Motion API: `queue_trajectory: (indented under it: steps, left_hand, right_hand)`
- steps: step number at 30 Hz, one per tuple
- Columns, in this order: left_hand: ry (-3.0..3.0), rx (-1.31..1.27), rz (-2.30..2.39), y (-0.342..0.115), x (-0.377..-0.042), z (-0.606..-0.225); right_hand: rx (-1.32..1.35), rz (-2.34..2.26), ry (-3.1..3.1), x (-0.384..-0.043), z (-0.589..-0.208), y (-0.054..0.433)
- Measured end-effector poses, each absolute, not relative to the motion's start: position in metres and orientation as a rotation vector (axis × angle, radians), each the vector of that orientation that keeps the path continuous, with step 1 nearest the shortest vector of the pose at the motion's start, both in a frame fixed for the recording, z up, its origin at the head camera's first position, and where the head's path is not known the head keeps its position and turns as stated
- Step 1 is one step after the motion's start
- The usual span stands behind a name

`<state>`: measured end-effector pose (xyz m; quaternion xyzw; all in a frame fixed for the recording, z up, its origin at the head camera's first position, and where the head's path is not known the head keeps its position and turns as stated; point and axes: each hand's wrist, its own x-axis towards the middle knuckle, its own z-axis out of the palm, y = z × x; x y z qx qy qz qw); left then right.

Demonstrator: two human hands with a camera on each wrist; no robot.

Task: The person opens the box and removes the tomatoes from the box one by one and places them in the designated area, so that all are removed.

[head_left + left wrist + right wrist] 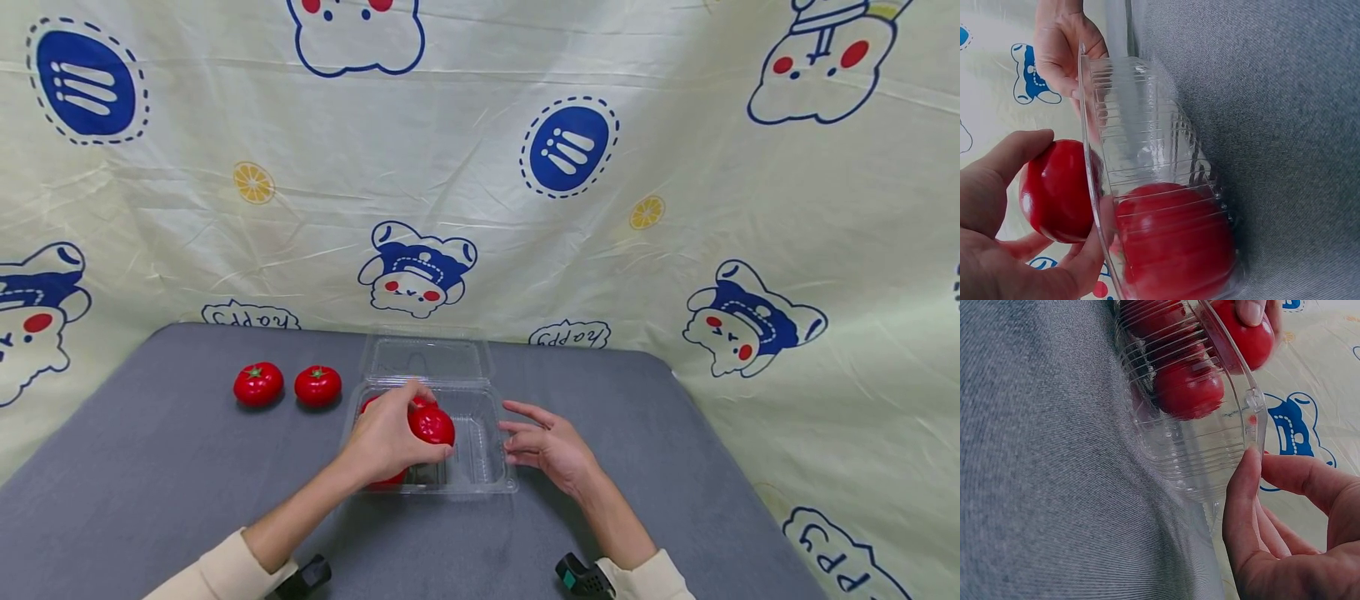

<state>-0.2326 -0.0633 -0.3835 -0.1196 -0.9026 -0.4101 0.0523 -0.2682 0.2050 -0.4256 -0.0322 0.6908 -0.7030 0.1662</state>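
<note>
My left hand (386, 433) holds a red tomato (432, 425) between thumb and fingers, over the left half of a clear plastic clamshell box (476, 442). In the left wrist view this tomato (1060, 194) is at the height of the rim. Several more tomatoes sit in the box's left part, partly hidden by the hand; one tomato (1188, 390) shows through the wall in the right wrist view. My right hand (555, 450) is at the box's right side, fingers loosely extended, with fingertips (1249, 464) right at the rim.
Two tomatoes, a left one (258, 384) and a right one (317, 387), stand on the grey cloth-covered table (187, 467) left of the box. The box's lid (427, 358) is folded back, away from me. A printed curtain (480, 167) hangs behind the table.
</note>
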Motion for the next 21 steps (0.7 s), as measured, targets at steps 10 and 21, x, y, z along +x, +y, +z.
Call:
queue_trajectory:
  steps: [10, 21]
  left_hand:
    - [-2.729, -0.369, -1.201, -0.0651, -0.2311, -0.3832]
    - [-2.737, -0.301, -1.269, -0.0664, -0.2340, -0.3847]
  right_hand:
    - [-0.089, -2.001, 1.969, -0.2685, -0.4252, 0.2044]
    - [-0.099, -1.998, 1.968, -0.2678, -0.4245, 0.2048]
